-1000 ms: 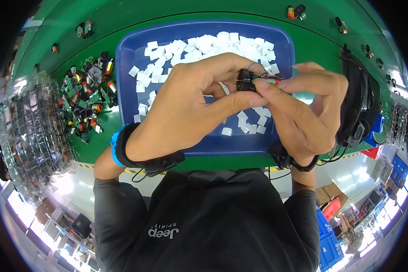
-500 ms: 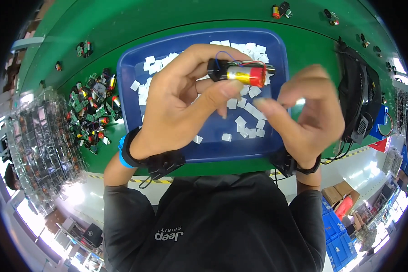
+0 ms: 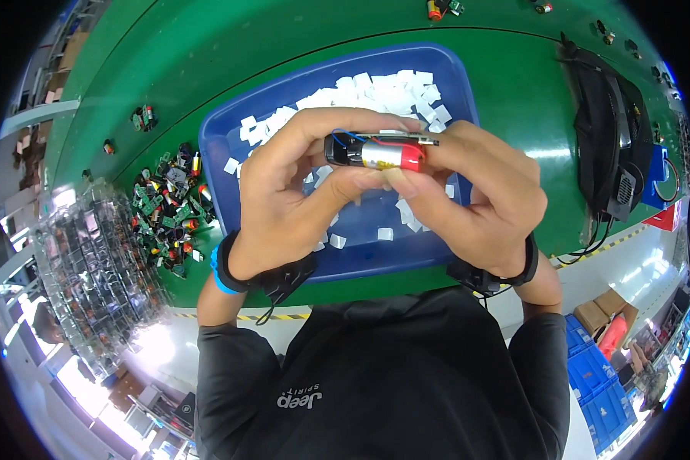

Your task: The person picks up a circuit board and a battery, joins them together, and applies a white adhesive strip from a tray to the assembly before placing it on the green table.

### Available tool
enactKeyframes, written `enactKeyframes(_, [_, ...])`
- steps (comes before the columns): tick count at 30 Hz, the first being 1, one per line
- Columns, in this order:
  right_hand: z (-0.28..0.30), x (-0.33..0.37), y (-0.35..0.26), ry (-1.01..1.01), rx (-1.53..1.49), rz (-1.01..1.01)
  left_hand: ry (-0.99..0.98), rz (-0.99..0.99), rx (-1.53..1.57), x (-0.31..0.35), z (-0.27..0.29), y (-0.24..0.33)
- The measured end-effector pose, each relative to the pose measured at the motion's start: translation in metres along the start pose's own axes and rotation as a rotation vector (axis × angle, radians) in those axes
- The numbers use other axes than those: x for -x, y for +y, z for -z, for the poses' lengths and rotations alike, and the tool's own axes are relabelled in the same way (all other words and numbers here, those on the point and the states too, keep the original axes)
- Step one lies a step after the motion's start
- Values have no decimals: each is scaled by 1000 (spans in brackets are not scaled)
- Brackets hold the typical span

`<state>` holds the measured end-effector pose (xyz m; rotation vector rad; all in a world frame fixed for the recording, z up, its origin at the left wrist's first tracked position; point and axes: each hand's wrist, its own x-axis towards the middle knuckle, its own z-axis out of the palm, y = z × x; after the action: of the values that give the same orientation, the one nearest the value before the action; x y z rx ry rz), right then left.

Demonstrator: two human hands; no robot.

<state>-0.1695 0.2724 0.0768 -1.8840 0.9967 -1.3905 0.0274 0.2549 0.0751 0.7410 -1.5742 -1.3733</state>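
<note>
head camera had a clear look at this one: left hand (image 3: 287,184) pinched the black end of a little wired assembly (image 3: 383,153), thumb underneath and fingers curled over the top, while right hand (image 3: 479,192) pinched the other end, the thumb tips just beside each other. the thing sat lengthwise above a blue tray (image 3: 360,264), smooth walled with rounded corners. shape-wise it was a shiny cylinder (image 3: 379,156), silver and yellow with a glossy red cap end, plus thin blue and red wires. loads of flat white squares (image 3: 387,96) lay scattered in the tray, and a jagged heap of green boards and cylinders (image 3: 165,207) sat left of it on the slick green tabletop (image 3: 525,100). soft black fabric bag (image 3: 599,126) over on the right.
</note>
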Motion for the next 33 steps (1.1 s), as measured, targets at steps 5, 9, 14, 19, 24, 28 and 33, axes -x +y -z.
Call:
enactKeyframes(5, [0,0,4,15,-105,-11,-47,-325,-625,-8,8,6])
enactKeyframes(9, [3,-1,-2,-69,-235,-159,-29,-411,-673,-9,6,11])
enactKeyframes(14, [1,0,-5,-63,-326,-271,-43,-389,-712,-7,9,13])
enactKeyframes(19, [4,-3,-5,-180,-348,-320,18,-449,-702,-5,9,4])
enactKeyframes(24, [0,-3,-5,-166,-378,-430,51,-364,-716,-4,5,12])
enactKeyframes(28, [3,-3,4,-234,-298,-347,44,-226,-684,-6,10,19])
enactKeyframes(33, [6,-3,-6,-251,-297,-473,-131,383,-636,-66,66,14])
